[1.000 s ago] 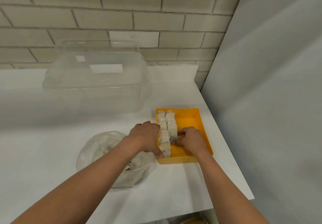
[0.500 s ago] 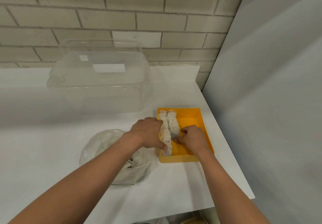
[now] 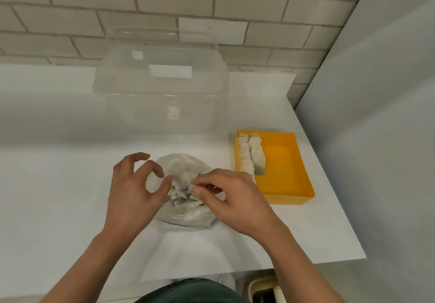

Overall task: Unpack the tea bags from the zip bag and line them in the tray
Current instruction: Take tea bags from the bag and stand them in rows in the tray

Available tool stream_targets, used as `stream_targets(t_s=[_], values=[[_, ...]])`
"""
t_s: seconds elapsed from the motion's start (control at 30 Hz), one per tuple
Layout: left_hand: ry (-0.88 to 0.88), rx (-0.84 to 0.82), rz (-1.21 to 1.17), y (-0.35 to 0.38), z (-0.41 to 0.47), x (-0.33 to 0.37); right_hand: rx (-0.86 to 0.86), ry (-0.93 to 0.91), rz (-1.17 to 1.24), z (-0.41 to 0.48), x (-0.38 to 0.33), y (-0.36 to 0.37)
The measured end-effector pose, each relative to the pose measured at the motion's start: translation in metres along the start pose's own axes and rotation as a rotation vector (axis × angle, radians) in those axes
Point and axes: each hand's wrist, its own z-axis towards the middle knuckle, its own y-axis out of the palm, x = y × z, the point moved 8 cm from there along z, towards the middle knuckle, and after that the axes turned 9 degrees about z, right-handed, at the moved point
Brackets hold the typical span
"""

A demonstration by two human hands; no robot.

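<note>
Now that both hands have left the yellow tray (image 3: 282,161) at the right, the right hand (image 3: 235,201) pinches loose tea bags (image 3: 182,185) in the zip bag (image 3: 188,218), mid-frame. The left hand (image 3: 134,192) curls at its mouth; I cannot tell if it grips. Two rows (image 3: 250,154) stand in the tray, so more are likely coming.

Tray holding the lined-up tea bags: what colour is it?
The tray is plain orange-yellow, shown best in the head view.
</note>
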Motion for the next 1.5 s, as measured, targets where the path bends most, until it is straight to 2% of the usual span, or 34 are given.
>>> stream_targets(t_s=[0.07,0.13,0.27,0.4,0.53,0.67,0.83,1.13,1.3,1.43,1.5], values=[[-0.015,-0.111,0.107,0.017,-0.007,-0.014,-0.253,0.087,-0.263,0.0,0.013,0.035],[-0.036,-0.254,0.184,0.032,-0.008,-0.025,-0.347,0.184,-0.482,0.0,0.027,0.047],[0.027,-0.377,0.13,0.038,-0.004,-0.027,-0.213,0.372,-0.55,0.007,0.038,0.036],[0.185,-0.398,0.033,0.033,-0.006,-0.013,-0.102,0.402,-0.67,0.015,0.033,0.03],[0.27,-0.445,0.032,0.035,-0.015,-0.013,-0.205,0.46,-0.557,0.011,0.029,0.04],[0.318,-0.491,0.02,0.043,-0.024,-0.016,-0.346,0.542,-0.655,0.004,0.029,0.061],[0.368,-0.55,0.064,0.054,-0.033,-0.017,-0.34,0.577,-0.757,0.001,0.029,0.077],[0.401,-0.511,0.055,0.052,-0.031,-0.018,-0.17,0.505,-0.878,-0.002,0.026,0.073],[0.401,-0.452,-0.06,0.033,-0.026,-0.016,-0.041,0.447,-0.76,0.002,0.02,0.058],[0.383,-0.188,-0.298,-0.012,-0.016,-0.008,0.018,0.411,-0.423,0.012,0.009,0.037],[0.32,-0.204,-0.454,-0.023,-0.013,-0.004,0.019,0.408,-0.257,0.017,-0.002,0.027]])
